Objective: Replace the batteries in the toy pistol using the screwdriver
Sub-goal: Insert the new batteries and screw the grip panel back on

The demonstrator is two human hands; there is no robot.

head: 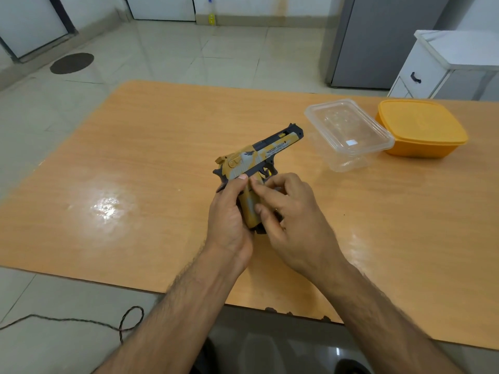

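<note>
A yellow, grey and black toy pistol [266,151] is held above the middle of the wooden table [135,163], barrel pointing up and to the right. My left hand [229,214] wraps the back of its grip, thumb near the slide. My right hand [291,211] is on the grip's right side, fingers spread and touching the grip panel. The bottom of the grip is partly hidden by both hands. No screwdriver or batteries show.
A clear plastic container [348,130] stands on the table to the right of the pistol. An orange lidded box [421,128] sits beside it, further right. A white cabinet [442,63] stands beyond the table's far right corner. A dark cable [81,319] lies on the floor at the near left.
</note>
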